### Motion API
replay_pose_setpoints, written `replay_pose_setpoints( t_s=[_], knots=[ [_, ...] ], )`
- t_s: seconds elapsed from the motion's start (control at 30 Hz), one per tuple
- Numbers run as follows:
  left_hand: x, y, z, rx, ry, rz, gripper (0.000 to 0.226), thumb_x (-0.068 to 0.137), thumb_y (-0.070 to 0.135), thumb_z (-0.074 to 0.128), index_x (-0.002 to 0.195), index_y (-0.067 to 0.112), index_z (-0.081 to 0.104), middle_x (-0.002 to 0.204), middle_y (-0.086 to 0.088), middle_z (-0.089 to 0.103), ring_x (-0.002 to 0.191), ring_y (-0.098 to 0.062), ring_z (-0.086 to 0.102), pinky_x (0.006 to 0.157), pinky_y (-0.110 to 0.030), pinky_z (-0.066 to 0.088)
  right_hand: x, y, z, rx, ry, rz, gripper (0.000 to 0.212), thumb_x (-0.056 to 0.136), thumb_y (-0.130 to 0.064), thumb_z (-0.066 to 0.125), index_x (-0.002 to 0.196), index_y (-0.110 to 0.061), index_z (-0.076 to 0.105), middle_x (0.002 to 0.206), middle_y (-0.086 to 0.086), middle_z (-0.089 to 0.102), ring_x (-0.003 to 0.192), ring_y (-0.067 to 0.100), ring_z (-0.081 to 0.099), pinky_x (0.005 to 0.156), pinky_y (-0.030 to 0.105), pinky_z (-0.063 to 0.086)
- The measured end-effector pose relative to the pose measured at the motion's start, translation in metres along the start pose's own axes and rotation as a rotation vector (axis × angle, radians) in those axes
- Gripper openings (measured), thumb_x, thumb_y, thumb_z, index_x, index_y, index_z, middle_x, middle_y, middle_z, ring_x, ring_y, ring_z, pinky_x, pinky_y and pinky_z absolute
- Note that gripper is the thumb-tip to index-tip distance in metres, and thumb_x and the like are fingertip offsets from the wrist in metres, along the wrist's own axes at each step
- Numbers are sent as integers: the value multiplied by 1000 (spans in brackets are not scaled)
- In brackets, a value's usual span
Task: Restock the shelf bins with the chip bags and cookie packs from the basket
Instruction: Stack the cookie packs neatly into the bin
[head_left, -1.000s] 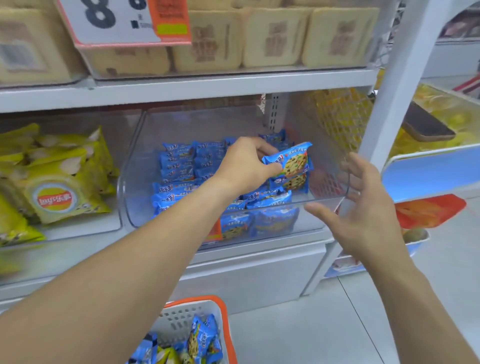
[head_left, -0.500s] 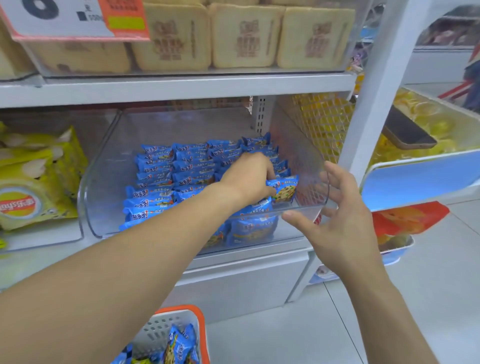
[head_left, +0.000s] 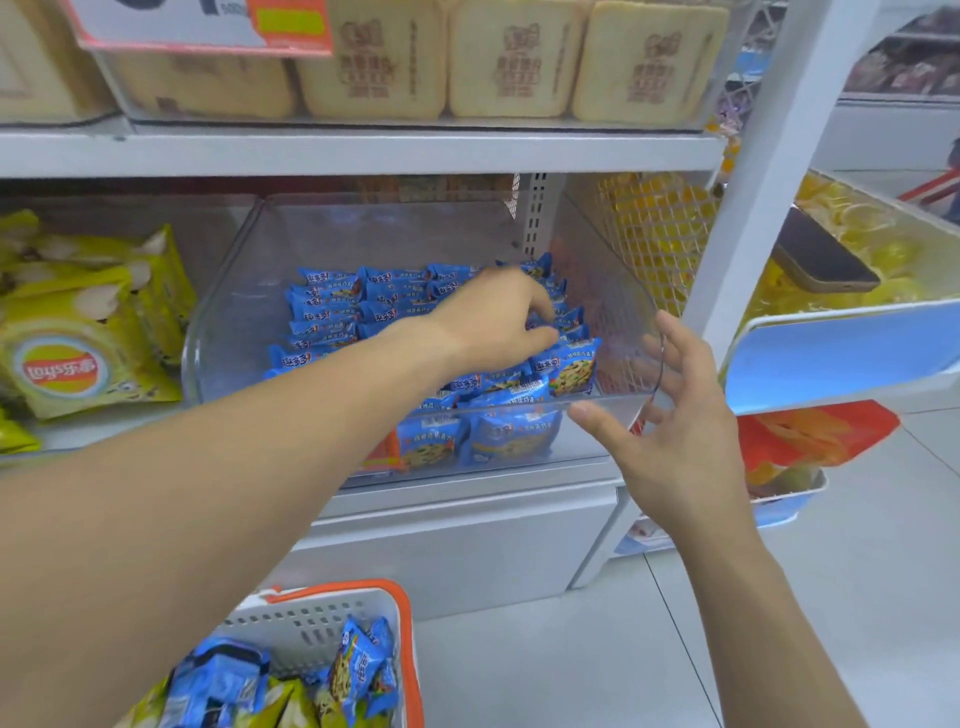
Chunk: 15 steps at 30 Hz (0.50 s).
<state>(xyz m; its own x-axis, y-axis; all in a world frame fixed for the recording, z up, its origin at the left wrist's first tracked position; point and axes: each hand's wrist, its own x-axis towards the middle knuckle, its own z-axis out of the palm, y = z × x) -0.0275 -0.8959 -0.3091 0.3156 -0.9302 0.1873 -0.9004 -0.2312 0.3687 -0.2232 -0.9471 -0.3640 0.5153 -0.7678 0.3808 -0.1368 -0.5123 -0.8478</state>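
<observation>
Left hand (head_left: 498, 317): reaching into the clear bin (head_left: 223, 332), fingers curled down onto the blue cookie packs (head_left: 332, 306); cannot tell whether pinching one.
Right hand (head_left: 675, 431): beside the bin's front right corner, fingers spread and straight, thumb at the front rim, holding nothing.
Front pack (head_left: 571, 366): standing on edge at the bin's front right, just beside the left fingertips.
Yellow chip bags (head_left: 88, 343): in the neighbouring bin to the left.
Basket (head_left: 405, 644): on the floor below, orange-rimmed, holding more blue packs and yellow bags.
</observation>
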Motion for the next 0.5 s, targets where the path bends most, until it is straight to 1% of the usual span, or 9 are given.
replay_pose_setpoints(
  t_s=[0.07,0.13,0.2,0.27,0.33,0.37,0.4,0.43,0.5],
  knots=[
    [-17,4,-12,-48,144,14,19,94,27,60,103,18,74,87,6,62,85,-14,59,77,-29,46,-3,-1,2,1,17,-5,97,69,-30,88,149,-27,34,134,-19,53,125,-3,50,100,29,48],
    [-42,7,-18,-125,313,38,16,93,23,58,94,19,74,84,7,61,77,-6,55,77,-28,45,-5,-3,6,4,53,1,95,70,-27,88,148,-20,35,131,-13,54,119,-12,50,97,18,46],
    [-71,9,-17,-168,455,91,14,90,19,58,85,16,71,75,9,55,66,-3,49,70,-24,41,-11,-5,10,5,139,16,91,68,-26,90,142,-15,38,122,-12,54,107,-18,51,93,15,46],
    [-100,11,-15,-173,522,139,12,88,16,58,81,13,68,69,9,52,64,-7,45,67,-25,39,-17,-5,14,-49,249,25,88,66,-31,91,135,-12,41,120,-6,53,106,-9,53,96,25,47],
    [-127,11,-11,-165,550,169,9,87,13,60,80,12,66,66,6,51,64,-11,45,64,-27,39,-23,-6,20,-145,349,-39,77,69,-33,87,127,-7,45,120,0,47,110,18,52,99,40,44],
    [-143,8,-8,-165,563,170,8,87,12,61,80,11,66,65,4,51,64,-12,45,64,-26,38,-29,-9,26,-174,382,-90,66,72,-30,83,122,-6,47,117,2,45,109,25,50,97,44,43],
    [-160,4,-4,-173,574,156,8,87,11,62,80,11,66,64,4,50,63,-11,44,63,-26,37,-36,-14,35,-165,391,-130,53,76,-25,80,116,-9,49,114,3,47,106,26,51,94,44,45],
    [-177,0,3,-186,580,132,8,86,12,62,80,11,66,63,5,50,63,-10,43,62,-25,36,-45,-22,45,-111,359,-156,41,79,-17,76,110,-13,50,108,1,51,99,22,55,89,41,48],
    [-215,-13,19,-195,558,36,10,86,19,58,81,16,66,61,9,50,60,-3,40,61,-25,36,-69,-39,73,26,150,-185,28,82,-5,70,98,-19,52,90,-5,59,79,8,59,75,28,52]
  ],
)
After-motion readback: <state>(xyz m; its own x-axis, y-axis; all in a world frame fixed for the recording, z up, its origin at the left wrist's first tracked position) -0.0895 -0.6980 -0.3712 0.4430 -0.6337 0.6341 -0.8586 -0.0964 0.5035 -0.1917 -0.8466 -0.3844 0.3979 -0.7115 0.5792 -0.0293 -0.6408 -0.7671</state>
